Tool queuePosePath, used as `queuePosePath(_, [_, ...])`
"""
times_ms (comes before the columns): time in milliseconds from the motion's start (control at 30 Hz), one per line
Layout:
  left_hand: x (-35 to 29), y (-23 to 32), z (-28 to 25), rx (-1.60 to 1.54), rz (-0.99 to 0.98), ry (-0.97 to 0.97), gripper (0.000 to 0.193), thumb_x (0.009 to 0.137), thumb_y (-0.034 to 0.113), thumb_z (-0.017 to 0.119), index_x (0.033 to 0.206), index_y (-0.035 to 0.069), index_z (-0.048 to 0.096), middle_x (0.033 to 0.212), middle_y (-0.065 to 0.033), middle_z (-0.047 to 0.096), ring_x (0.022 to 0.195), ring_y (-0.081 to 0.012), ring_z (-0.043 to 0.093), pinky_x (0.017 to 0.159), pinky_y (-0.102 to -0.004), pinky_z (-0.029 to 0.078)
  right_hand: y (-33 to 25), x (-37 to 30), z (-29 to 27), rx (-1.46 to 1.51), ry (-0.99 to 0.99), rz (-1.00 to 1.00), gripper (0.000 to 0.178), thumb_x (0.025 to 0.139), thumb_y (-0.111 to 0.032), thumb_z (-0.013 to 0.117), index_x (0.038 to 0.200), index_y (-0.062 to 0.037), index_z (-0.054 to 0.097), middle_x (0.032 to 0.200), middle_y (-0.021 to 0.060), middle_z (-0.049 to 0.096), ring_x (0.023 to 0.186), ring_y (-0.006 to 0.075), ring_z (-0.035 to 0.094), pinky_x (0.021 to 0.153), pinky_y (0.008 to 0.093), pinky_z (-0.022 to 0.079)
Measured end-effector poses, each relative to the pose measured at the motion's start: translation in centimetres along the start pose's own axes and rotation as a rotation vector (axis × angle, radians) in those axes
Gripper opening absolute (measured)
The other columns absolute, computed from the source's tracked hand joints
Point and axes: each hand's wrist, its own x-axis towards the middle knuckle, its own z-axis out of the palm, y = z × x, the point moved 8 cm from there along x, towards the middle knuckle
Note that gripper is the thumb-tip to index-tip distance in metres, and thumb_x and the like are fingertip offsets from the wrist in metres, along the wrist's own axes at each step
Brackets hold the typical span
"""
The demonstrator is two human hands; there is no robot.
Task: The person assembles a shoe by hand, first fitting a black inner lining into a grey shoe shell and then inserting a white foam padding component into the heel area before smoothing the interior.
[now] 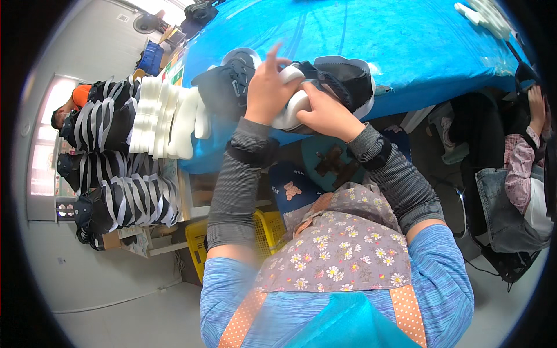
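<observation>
A black shoe upper [355, 81] with a pale rim lies on its side at the table's near edge. At its opening, a thick white shoe insert [297, 104] seems to be bent or folded over. My right hand [329, 113] grips the insert, thumb on top, its other fingers mostly hidden. My left hand [270, 87] has its thumb side against the insert's upper end; one finger points up, slightly blurred, and another curves around that end. Just left of my left hand stands a dark grey shoe upper [226, 84] with laces, partly covered by the hand.
Blue sheeting [313, 29] covers the table. White inserts [165, 116] stand in a row at the left, beside racked black and white shoe uppers [139, 200]. A yellow crate [197, 243] sits below. Another person's hand [536, 107] shows far right; white pieces [484, 17] lie back right.
</observation>
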Motion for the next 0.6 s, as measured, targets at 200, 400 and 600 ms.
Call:
queuePosePath(200, [-3.3, -0.7, -5.7, -0.114, 0.272, 0.275, 0.051, 0.078, 0.016, 0.082, 0.122, 0.004, 0.059, 0.118, -0.0135, 0.064, 0.098, -0.0277, 0.064, 0.083, -0.0378, 0.052, 0.6, 1.0, -1.0, 0.039, -0.101, -0.055, 0.048, 0.083, -0.004, 0.056, 0.131, 0.0012, 0.051, 0.105, 0.0238, 0.067, 0.098, 0.0329, 0.067, 0.087, 0.0389, 0.052])
queuePosePath(400, [-7.6, 0.8, -4.0, 0.052, 0.245, -0.217, 0.052, 0.072, 0.026, 0.086, 0.118, 0.011, 0.065, 0.111, -0.007, 0.07, 0.081, -0.0251, 0.067, 0.07, -0.0325, 0.055, 0.9, 2.3, -1.5, 0.051, -0.063, -0.087, 0.051, 0.078, 0.006, 0.054, 0.128, 0.0013, 0.059, 0.112, 0.0288, 0.067, 0.108, 0.039, 0.066, 0.096, 0.0382, 0.051])
queuePosePath(600, [-7.7, -0.3, -3.2, 0.028, 0.221, -0.221, 0.061, 0.075, 0.02, 0.085, 0.131, 0.017, 0.061, 0.121, -0.0047, 0.066, 0.067, -0.0206, 0.063, 0.062, -0.0279, 0.054, 2.7, 3.9, -1.9, -0.018, 0.015, -0.036, 0.044, 0.09, 0.0, 0.063, 0.133, -0.004, 0.058, 0.113, 0.0162, 0.07, 0.102, 0.0241, 0.07, 0.089, 0.0336, 0.056])
